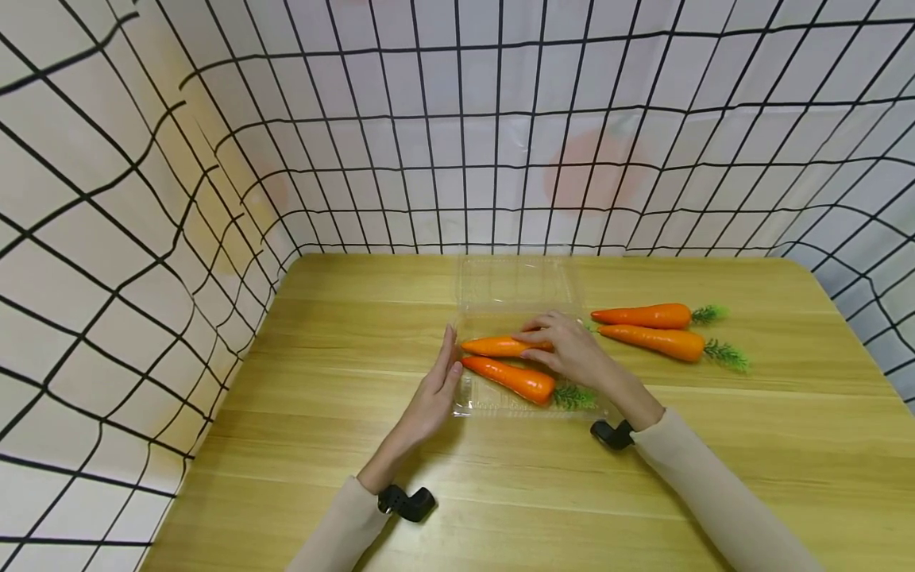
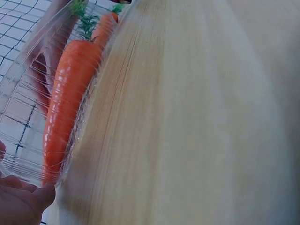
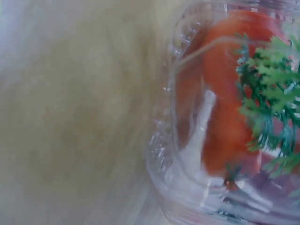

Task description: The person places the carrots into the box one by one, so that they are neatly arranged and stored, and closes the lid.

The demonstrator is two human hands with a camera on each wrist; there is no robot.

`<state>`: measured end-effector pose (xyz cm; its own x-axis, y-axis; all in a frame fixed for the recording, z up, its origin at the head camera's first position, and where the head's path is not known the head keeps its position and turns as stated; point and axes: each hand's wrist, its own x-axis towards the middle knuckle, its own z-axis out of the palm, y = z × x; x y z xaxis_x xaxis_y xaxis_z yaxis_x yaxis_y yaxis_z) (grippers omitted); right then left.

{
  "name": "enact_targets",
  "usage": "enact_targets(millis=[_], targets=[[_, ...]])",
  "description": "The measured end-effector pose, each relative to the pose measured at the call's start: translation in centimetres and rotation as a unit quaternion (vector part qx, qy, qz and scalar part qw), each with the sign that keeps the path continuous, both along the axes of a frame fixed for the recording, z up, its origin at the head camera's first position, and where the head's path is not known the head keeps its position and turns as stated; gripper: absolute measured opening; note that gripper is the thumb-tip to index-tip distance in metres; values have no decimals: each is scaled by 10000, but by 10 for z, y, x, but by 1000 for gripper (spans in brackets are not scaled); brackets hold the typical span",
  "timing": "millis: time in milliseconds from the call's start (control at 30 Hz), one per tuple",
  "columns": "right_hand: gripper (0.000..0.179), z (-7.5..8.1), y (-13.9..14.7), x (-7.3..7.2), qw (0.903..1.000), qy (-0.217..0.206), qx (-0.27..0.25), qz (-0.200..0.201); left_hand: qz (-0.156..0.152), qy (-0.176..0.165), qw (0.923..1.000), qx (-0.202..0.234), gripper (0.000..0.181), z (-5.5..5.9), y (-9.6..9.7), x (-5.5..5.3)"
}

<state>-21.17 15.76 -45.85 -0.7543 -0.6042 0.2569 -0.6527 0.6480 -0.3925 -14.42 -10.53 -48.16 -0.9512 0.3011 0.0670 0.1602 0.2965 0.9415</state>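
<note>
"Head view: taking the clear container (image 1: 493, 403) as the clock's centre, how far along are things?"

"About halfway, I judge. The lower carrot (image 1: 511, 380) lies inside, leafy end toward four o'clock. The upper carrot (image 1: 493, 347) is within the container's outline, pinched between thumb and fingers of the right hand (image 1: 575, 349); whether it touches the base, I cannot tell."

"And what is left?"

"The far loose carrot (image 1: 643, 316) and the near loose carrot (image 1: 661, 342) lie on the table (image 1: 357, 334) between two and three o'clock, leaves toward three. The lid (image 1: 516, 282) lies folded open at twelve."

"The left hand (image 1: 432, 391)?"

"At nine, fingers straight, resting against the container's end; I see no pinch there."

"Where is there room to move?"

"Bare wood spreads from nine to eleven beyond the left hand, and at six below the front rim. Twelve looks tight: the lid reaches about to the table's far edge, where the gridded cloth (image 1: 482, 143) rises. Toward two, the loose carrots' tips sit just beside the right hand."
</note>
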Motion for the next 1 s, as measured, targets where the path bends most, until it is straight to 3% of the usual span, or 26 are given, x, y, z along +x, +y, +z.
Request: enact_targets(millis=[333, 667, 1000], targets=[[32, 2, -4, 2, 9995, 296, -46, -106, -33, -22, 10000, 35, 63, 2, -1, 0], [32, 2, -6, 1, 9996, 206, 71, -162, -53, 5, 10000, 45, 63, 3, -1, 1], [30, 6, -4, 3, 9994, 161, -276, -132, -29, -7, 10000, 41, 63, 0, -1, 1]])
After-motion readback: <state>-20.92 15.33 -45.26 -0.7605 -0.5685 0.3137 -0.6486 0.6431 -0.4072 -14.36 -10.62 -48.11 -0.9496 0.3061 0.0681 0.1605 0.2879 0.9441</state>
